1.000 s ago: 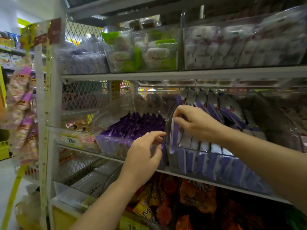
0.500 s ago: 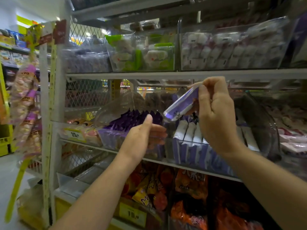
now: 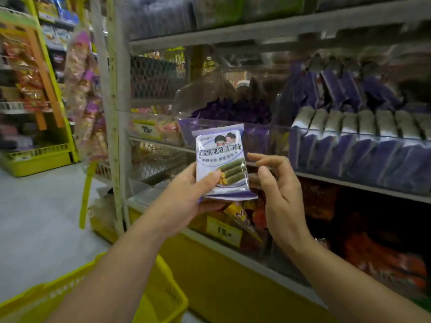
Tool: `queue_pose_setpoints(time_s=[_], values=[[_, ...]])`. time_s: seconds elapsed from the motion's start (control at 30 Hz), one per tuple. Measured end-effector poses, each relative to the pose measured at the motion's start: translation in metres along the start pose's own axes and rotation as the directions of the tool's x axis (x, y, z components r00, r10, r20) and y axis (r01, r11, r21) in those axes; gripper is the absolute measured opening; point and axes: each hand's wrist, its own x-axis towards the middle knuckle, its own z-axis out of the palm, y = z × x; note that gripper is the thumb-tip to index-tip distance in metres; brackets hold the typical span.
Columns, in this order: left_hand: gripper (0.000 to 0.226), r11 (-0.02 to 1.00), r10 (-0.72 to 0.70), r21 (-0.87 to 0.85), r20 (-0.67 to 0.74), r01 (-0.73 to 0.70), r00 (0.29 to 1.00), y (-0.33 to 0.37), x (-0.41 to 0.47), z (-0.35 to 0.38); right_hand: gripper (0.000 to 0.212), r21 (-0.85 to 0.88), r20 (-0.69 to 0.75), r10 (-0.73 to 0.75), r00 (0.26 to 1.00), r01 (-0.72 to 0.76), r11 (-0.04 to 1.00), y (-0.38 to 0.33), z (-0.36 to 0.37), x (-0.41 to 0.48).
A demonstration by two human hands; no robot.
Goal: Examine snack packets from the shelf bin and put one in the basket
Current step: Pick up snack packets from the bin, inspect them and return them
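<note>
A purple and white snack packet (image 3: 220,155) with green rolls printed on it stands upright in front of the shelf, its front facing me. My left hand (image 3: 186,197) grips its lower left edge, thumb across the front. My right hand (image 3: 277,183) hovers just right of the packet, fingers apart, perhaps brushing its edge. The clear shelf bin (image 3: 349,145) with several matching packets sits at middle right. A yellow basket (image 3: 163,297) shows at the bottom left, below my left forearm.
A second clear bin (image 3: 224,110) of darker purple packets stands left of the first. Orange and red snack bags (image 3: 373,248) fill the shelf below. A white shelf post (image 3: 114,113) rises at left, with yellow racks (image 3: 35,157) across the aisle floor.
My right hand lifted one packet out of the bin and brought it down; my left hand now grips it. The view has tilted down, so the basket appears.
</note>
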Motion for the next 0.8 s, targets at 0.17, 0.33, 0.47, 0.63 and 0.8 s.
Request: queue_pose_setpoints(time_s=[0.17,0.33,0.47,0.63,0.8], values=[[0.054,0.979,-0.073,0.195,0.066,0.059,0.995,-0.042,-0.015,-0.027,0.057,0.133,0.094,0.540,0.836,-0.548,0.826,0.034,0.016,-0.003],[0.060,0.969,-0.141,0.220,0.131,0.110,0.981,-0.072,-0.010,-0.035,0.043,0.284,0.126,0.639,0.759,-0.645,0.710,0.059,0.019,-0.010],[0.046,0.970,-0.105,0.221,0.006,0.101,0.994,-0.086,-0.003,-0.032,0.021,0.332,0.158,0.659,0.735,-0.668,0.666,0.071,0.013,-0.017],[0.033,0.991,-0.108,0.043,-0.251,0.123,0.962,-0.089,0.005,-0.025,0.021,0.371,0.206,0.689,0.694,-0.707,0.602,0.079,0.012,-0.027],[0.029,0.988,-0.150,-0.083,-0.259,0.133,0.954,-0.087,0.003,-0.023,0.016,0.338,0.166,0.708,0.686,-0.714,0.613,0.077,0.011,-0.026]])
